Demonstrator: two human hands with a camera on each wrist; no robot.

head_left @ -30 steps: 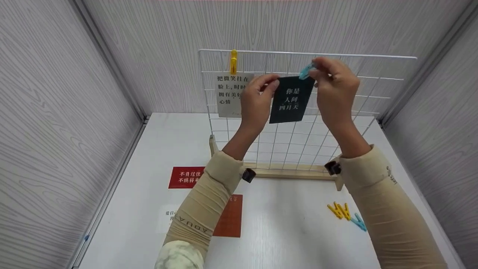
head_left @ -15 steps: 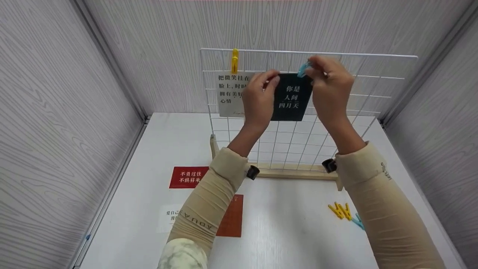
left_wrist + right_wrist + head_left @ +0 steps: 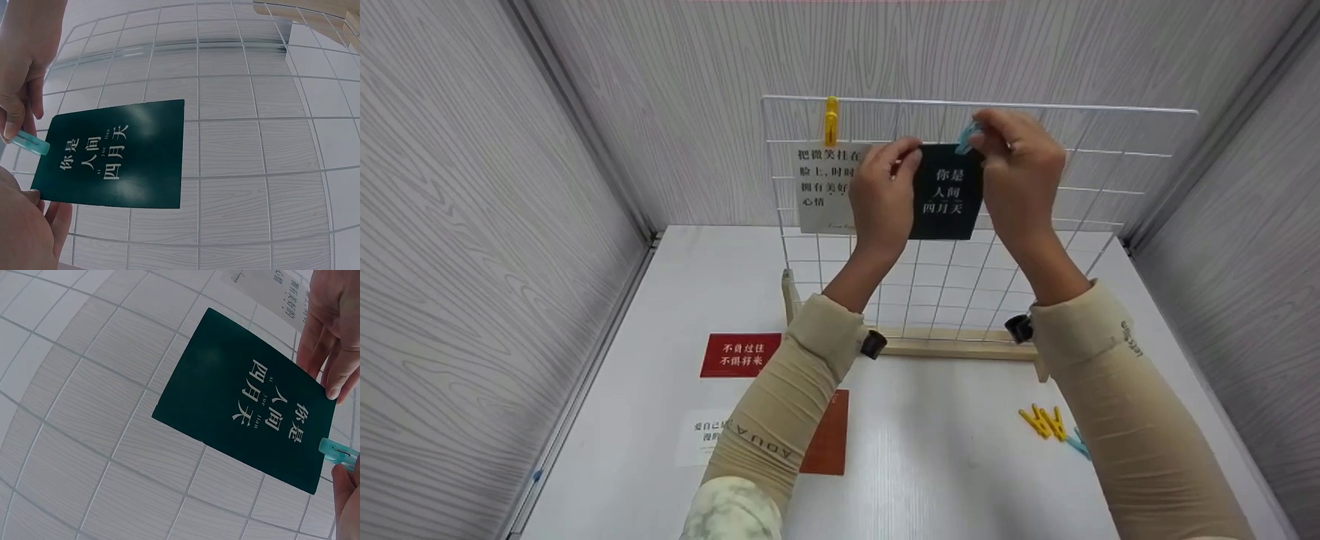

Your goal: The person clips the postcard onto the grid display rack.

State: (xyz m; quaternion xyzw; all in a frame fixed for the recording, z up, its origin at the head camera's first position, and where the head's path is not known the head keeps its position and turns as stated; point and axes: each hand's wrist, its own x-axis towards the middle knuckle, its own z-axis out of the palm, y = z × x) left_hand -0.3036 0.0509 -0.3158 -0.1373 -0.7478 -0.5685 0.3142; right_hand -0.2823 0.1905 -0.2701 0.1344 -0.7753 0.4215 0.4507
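Observation:
A dark green card (image 3: 949, 191) with white characters is held upright against the white wire grid (image 3: 945, 277). My left hand (image 3: 883, 196) pinches its upper left corner between thumb and fingers. At the card's top edge, right of the middle, sits a light blue clothespin (image 3: 966, 139), pinched by my right hand (image 3: 1021, 176). The right wrist view shows the clothespin (image 3: 336, 453) overlapping the card's edge; whether it also grips a grid wire cannot be told. Left of the green card hangs a pale card (image 3: 825, 187) under a yellow clothespin (image 3: 831, 124), partly hidden by my left hand.
On the white table lie a red card (image 3: 739, 355), an orange-red card (image 3: 826, 435) and a white card (image 3: 706, 436), the last two partly behind my left sleeve. Yellow clothespins (image 3: 1042, 422) and a blue clothespin (image 3: 1078, 446) lie at right. A wooden base (image 3: 952, 349) supports the grid.
Both hands have brought the green card and blue clothespin slightly up and against the grid. The card has straightened from a tilt, and my right hand has shifted a little left.

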